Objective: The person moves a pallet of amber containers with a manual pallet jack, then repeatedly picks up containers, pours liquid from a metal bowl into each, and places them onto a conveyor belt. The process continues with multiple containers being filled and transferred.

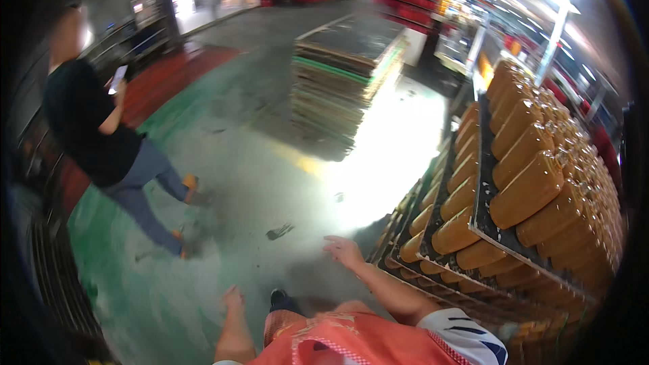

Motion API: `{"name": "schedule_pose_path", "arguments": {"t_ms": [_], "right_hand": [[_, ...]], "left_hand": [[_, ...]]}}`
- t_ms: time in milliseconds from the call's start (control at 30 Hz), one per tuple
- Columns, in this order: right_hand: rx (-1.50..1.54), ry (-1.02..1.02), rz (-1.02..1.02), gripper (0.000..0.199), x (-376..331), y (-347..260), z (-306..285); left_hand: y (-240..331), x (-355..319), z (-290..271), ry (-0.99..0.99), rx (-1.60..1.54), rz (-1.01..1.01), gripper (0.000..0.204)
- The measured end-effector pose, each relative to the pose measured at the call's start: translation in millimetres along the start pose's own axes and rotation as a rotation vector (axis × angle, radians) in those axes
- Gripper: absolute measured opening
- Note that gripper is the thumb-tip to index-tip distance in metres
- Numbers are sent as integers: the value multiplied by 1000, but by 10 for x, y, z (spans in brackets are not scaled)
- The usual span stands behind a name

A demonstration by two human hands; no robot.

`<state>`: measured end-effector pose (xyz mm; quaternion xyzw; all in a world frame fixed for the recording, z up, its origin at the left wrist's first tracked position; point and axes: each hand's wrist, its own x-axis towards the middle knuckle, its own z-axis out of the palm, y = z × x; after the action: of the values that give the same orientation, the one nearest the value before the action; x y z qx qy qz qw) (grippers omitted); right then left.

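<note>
My left hand (234,297) hangs over the floor at the lower middle, its fingers loosely bent and apart with nothing seen in them. Out in front of me on the right, my right hand (344,252) is empty too, with fingers loosely spread. It is nearest to a tall stack of dark boards (481,211) that carry rows of glossy brown, rounded ceramic-looking pieces (529,188). A gap separates that hand from the stack, and neither hand touches anything.
A person (94,122) in a dark top holds a phone (118,79) at the left. Ahead stands a pile of flat boards (331,91). Red stacked crates (405,1) are at the back. A dark scrap (280,231) lies on the green-grey floor, beside a bright sunlit patch.
</note>
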<state>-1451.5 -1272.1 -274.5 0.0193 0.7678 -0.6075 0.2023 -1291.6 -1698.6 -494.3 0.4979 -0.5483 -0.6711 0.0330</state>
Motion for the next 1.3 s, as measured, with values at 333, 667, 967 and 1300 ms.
{"name": "schedule_pose_path", "arguments": {"t_ms": [333, 667, 967, 1300], "right_hand": [[-290, 575, 108, 38, 1670, 351, -1154], [-284, 905, 138, 39, 3253, -366, -2103], [-257, 1555, -99, 40, 2684, -2706, -3155], [-1270, 1965, 964, 64, 920, -4087, -4727]], "left_hand": [[4293, -198, 5543, -1086, 211, 587, 20], [4589, 1949, 6908, -1090, 779, 304, 23], [5412, 129, 10540, -1809, 743, 592, 28], [5436, -5257, 10634, -2488, -386, 1686, 66]]}}
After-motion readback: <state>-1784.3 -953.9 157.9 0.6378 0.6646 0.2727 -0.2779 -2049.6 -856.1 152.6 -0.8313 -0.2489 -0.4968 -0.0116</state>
